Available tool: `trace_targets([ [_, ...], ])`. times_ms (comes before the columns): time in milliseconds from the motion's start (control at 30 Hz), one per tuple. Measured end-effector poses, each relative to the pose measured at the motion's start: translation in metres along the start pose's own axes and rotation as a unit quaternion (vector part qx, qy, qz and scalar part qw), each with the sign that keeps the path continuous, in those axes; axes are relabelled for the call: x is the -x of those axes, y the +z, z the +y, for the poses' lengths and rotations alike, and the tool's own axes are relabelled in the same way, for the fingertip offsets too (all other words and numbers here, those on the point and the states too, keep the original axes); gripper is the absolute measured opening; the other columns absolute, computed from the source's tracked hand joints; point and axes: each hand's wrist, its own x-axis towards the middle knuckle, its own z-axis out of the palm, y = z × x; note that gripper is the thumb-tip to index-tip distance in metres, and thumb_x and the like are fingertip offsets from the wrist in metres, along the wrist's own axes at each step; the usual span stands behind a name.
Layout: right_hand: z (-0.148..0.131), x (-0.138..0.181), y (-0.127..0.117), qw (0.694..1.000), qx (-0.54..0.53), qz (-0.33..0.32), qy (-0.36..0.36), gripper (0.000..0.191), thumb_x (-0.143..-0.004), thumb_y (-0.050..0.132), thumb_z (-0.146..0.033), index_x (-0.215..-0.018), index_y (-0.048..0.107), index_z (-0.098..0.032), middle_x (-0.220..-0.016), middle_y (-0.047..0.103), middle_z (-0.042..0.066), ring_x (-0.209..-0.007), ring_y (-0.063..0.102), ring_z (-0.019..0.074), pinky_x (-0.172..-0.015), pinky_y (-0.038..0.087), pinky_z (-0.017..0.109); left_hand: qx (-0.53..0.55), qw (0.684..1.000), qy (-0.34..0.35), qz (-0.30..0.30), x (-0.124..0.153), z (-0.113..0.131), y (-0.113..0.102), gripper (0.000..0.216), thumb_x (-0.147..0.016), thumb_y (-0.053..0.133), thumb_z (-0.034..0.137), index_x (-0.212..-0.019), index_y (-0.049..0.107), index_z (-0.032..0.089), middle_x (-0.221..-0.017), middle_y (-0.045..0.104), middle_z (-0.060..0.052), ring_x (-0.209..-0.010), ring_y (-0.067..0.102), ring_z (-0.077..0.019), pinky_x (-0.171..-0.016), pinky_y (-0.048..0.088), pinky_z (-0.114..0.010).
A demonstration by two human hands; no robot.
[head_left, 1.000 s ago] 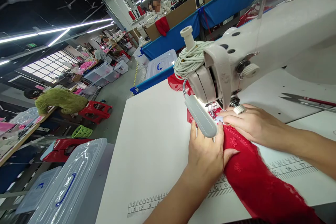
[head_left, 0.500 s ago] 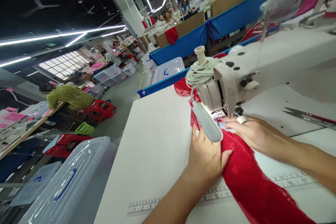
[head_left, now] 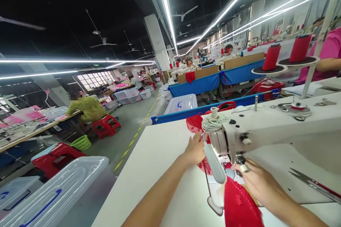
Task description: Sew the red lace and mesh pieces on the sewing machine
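A red lace piece (head_left: 239, 202) runs from the white sewing machine (head_left: 277, 127) toward me. Sheer red fabric (head_left: 194, 124) lies behind the machine head. My left hand (head_left: 195, 150) is left of the needle area, its fingers stretched out against the sheer fabric; the lamp hides part of it. My right hand (head_left: 257, 179) is by the presser foot, right of the lace. Its fingertips are partly hidden by the machine's knob, so their grip cannot be made out. A grey lamp (head_left: 215, 163) hangs in front of the needle.
Scissors (head_left: 314, 184) lie on the white table (head_left: 149, 170) at right. Red thread cones (head_left: 271, 57) stand behind the machine. A lidded plastic bin (head_left: 66, 188) is at left, beside the aisle. A co-worker in green (head_left: 86, 106) sits beyond a red stool (head_left: 58, 158).
The view has tilted up and levelled. My left hand has left the lace in front and reached farther back beside the machine head. My right hand stays near the needle area.
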Motion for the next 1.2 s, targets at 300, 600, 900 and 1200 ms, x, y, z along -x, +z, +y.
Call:
trace_targets([
  [300, 0.007, 0.004, 0.003, 0.998, 0.017, -0.023, 0.051, 0.037, -0.096, 0.040, -0.015, -0.108, 0.073, -0.028, -0.105, 0.078, 0.009, -0.097, 0.075, 0.0274, -0.079, 0.066, 0.043, -0.007, 0.984, -0.174, -0.038, -0.026, -0.029, 0.004, 0.051, -0.102, 0.057, 0.044, -0.147, 0.052, 0.020, -0.156, 0.047, -0.017, -0.146, 0.043, -0.0374, -0.118, 0.033, -0.068],
  [600, -0.008, -0.002, -0.008, 0.999, 0.031, 0.001, -0.008, 0.034, -0.093, 0.037, -0.010, -0.089, 0.069, -0.023, -0.086, 0.074, 0.009, -0.077, 0.072, 0.0235, -0.066, 0.063, 0.036, 0.062, 0.988, -0.142, 0.016, 0.121, 0.028, 0.002, 0.052, -0.095, 0.041, 0.015, -0.146, 0.048, 0.018, -0.151, 0.054, -0.016, -0.139, 0.053, -0.0237, -0.106, 0.054, -0.043],
  [900, -0.028, 0.013, -0.060, 0.992, 0.016, -0.094, 0.080, 0.023, -0.100, 0.042, -0.023, -0.104, 0.065, -0.025, -0.097, 0.078, 0.006, -0.080, 0.075, 0.0232, -0.064, 0.061, 0.035, 0.175, 0.979, -0.074, 0.071, 0.201, 0.111, 0.003, 0.014, -0.091, 0.057, 0.019, -0.103, 0.062, 0.023, -0.101, 0.064, -0.007, -0.090, 0.061, -0.0250, -0.078, 0.055, -0.043],
  [1200, -0.124, 0.084, -0.080, 0.995, -0.054, -0.069, 0.050, 0.039, -0.097, 0.060, -0.034, -0.135, 0.060, -0.025, -0.121, 0.075, 0.008, -0.102, 0.075, 0.0217, -0.085, 0.064, 0.028, 0.386, 0.909, -0.151, -0.041, 0.184, 0.139, -0.001, 0.018, -0.093, 0.056, 0.028, -0.077, 0.051, 0.020, -0.086, 0.058, -0.004, -0.082, 0.052, -0.0211, -0.077, 0.041, -0.038],
])
